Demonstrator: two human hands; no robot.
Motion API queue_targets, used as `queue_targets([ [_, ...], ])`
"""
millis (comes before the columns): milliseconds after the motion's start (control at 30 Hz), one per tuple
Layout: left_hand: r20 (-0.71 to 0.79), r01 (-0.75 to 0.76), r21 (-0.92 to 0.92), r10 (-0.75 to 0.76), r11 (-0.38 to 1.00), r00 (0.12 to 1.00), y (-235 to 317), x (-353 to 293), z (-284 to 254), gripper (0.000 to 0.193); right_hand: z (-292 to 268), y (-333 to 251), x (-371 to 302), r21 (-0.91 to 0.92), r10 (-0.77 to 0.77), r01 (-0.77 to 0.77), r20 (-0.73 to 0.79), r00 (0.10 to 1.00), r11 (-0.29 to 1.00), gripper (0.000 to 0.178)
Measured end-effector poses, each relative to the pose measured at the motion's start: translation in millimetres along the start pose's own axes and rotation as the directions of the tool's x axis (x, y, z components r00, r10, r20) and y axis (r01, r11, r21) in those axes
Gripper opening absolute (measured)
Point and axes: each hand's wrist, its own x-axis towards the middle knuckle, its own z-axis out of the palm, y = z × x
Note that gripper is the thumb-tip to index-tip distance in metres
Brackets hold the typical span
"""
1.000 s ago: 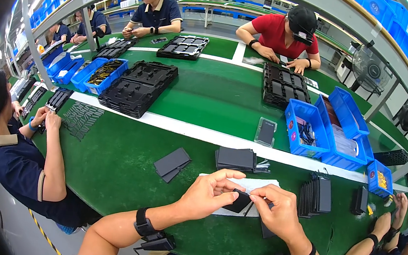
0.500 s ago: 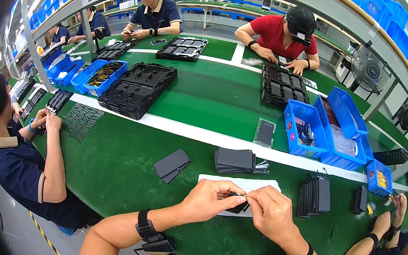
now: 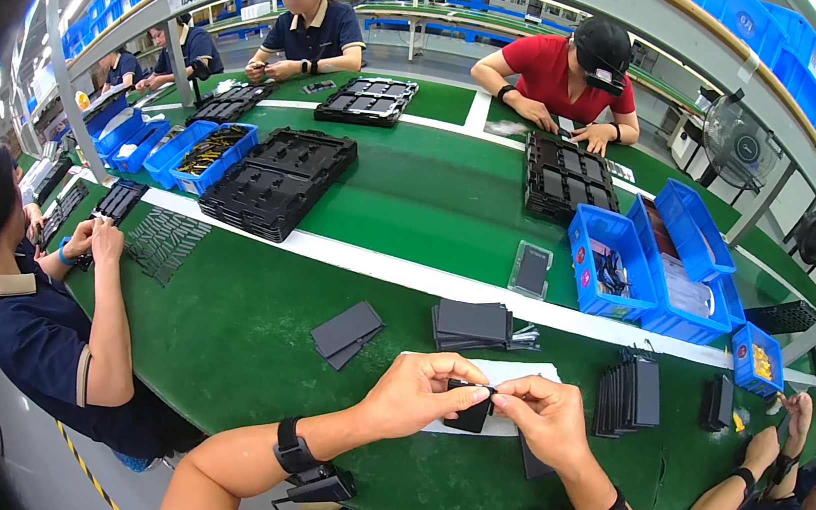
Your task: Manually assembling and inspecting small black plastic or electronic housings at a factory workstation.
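Scene: a long green tabletop [image 3: 248, 338] is seen from above through a fisheye view, with several seated people at work around it.
Left hand: the left hand [image 3: 417, 392] is raised just above the tabletop edge; its fingers [image 3: 463, 370] are pinched together on the top of a small black case [image 3: 471, 410].
Right hand: the right hand [image 3: 545, 422] meets the left; its fingers [image 3: 504, 401] are closed on the same case at its upper right corner.
Case position: the case is held between both hands, over a white sheet [image 3: 515, 376] lying on the tabletop.
Done so far: 2 flat dark pieces [image 3: 346, 332] are laid to the left, a stack of dark cases [image 3: 470, 325] lies behind the sheet, and a row of upright dark cases [image 3: 629, 393] stands to the right. Which of these are finished cannot be told.
Still in hand: the held case appears to be mid-handling, judged by both grips being on it.
Surroundings: 3 blue bins [image 3: 664, 259] stand at the right, black moulded trays [image 3: 276, 180] at the centre left, and a clear packet [image 3: 531, 269] lies near the white line.
Other people: a neighbour in a dark shirt [image 3: 37, 334] sits at the left; 2 more face from the far side.
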Motion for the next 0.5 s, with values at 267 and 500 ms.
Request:
queue_targets([
  [267, -0.041, -0.072, 0.001, 0.072, 0.997, 0.997, -2.8, -0.6, 3.6, 0.015, 15.8, -9.2, -1.8, -0.614, -0.526, 0.453, 0.073, 0.848, 0.646, 0.018],
  [500, -0.027, -0.073, -0.008, 0.073, 0.997, 0.997, -2.8, -1.5, 1.8, 0.012, 17.2, -9.5, -2.7, -0.629, -0.57, 0.522, 0.15, 0.808, 0.575, 0.024],
])
